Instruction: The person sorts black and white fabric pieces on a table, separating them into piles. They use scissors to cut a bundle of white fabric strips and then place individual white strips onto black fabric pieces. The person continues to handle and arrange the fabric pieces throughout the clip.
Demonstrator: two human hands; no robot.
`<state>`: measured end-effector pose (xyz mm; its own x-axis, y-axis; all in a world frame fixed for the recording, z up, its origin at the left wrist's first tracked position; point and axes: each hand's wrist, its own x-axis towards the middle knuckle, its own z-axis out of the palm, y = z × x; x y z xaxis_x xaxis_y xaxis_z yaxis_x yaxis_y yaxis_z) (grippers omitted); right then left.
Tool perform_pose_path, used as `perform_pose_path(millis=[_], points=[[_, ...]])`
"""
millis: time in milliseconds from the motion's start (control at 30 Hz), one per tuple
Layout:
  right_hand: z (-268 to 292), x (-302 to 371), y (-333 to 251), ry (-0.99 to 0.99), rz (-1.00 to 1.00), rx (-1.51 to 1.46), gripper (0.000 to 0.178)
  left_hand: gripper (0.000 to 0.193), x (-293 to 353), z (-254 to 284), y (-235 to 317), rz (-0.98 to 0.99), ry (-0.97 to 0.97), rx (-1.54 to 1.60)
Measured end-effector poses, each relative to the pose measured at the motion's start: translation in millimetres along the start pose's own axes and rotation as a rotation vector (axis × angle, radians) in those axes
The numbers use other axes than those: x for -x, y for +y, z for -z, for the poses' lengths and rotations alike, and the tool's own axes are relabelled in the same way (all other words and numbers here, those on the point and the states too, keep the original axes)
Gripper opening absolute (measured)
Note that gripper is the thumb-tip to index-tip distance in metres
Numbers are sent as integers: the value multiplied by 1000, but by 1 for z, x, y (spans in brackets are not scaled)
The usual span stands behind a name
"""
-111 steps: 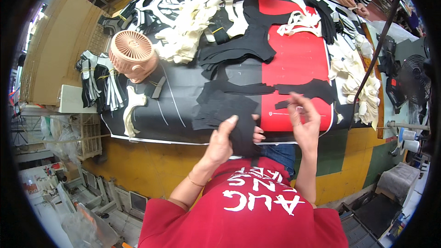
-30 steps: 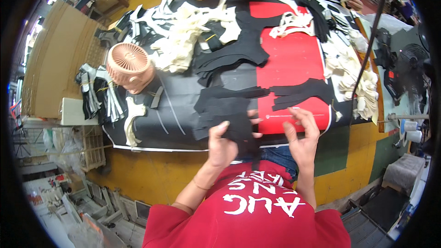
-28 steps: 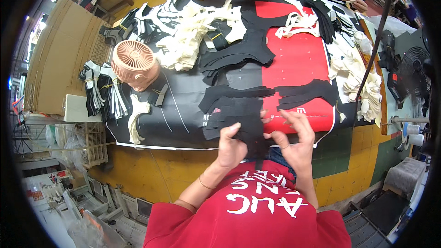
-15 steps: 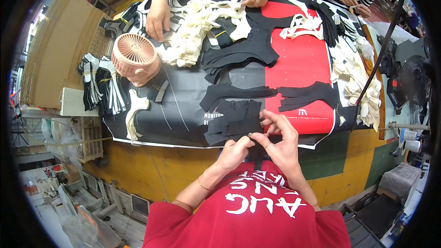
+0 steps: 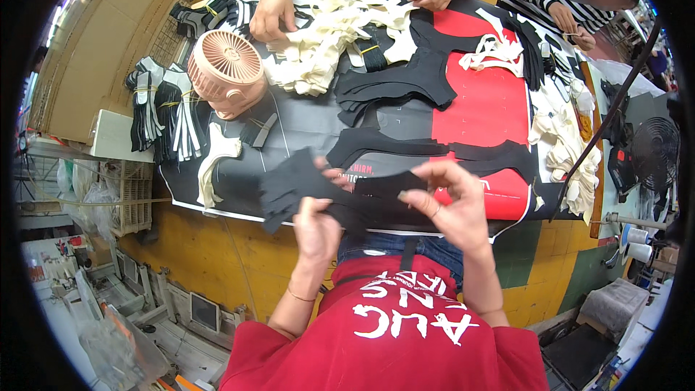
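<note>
My left hand (image 5: 317,226) is closed on a stack of black fabric pieces (image 5: 286,188), lifted at the table's near edge. The stack's left end fans out in blurred, overlapping layers. Pinched at the other end, my right hand (image 5: 456,203) grips the stack's right edge between thumb and fingers. Just beyond lie two flat piles of curved black fabric pieces, a left one (image 5: 376,145) and a right one (image 5: 499,159). Farther back is a larger black pile (image 5: 398,87).
A pink fan (image 5: 228,76) stands at the left, near banded black-and-white strips (image 5: 170,112) and a cream piece (image 5: 216,163). Cream fabric (image 5: 318,51) is heaped at the back, where a co-worker's hands (image 5: 274,14) rest. A dark curved rod (image 5: 608,87) crosses the right side.
The black stack has been raised from the table edge and swung left. My hands have moved apart, the left one leftward, the right one slightly rightward. The view has shifted a little.
</note>
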<state>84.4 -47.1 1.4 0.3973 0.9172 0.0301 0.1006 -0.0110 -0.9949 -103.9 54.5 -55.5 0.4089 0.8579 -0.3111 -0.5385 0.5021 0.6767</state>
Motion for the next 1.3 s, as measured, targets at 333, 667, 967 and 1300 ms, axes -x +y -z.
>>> perform_pose_path(millis=[333, 667, 967, 1300], points=[[-35, -66, 25, 108, 332, 472, 43, 71, 10, -5, 53, -98, -250, 207], [17, 16, 1, 149, 92, 313, 60, 52, 15, -48, -15, 553, -640, -182], [12, 33, 18, 273, 342, 356, 33, 65, 15, -48, -29, 595, -451, -171], [4, 32, 19, 337, 418, 588, 35, 58, 21, -42, -31, 457, -248, -303]])
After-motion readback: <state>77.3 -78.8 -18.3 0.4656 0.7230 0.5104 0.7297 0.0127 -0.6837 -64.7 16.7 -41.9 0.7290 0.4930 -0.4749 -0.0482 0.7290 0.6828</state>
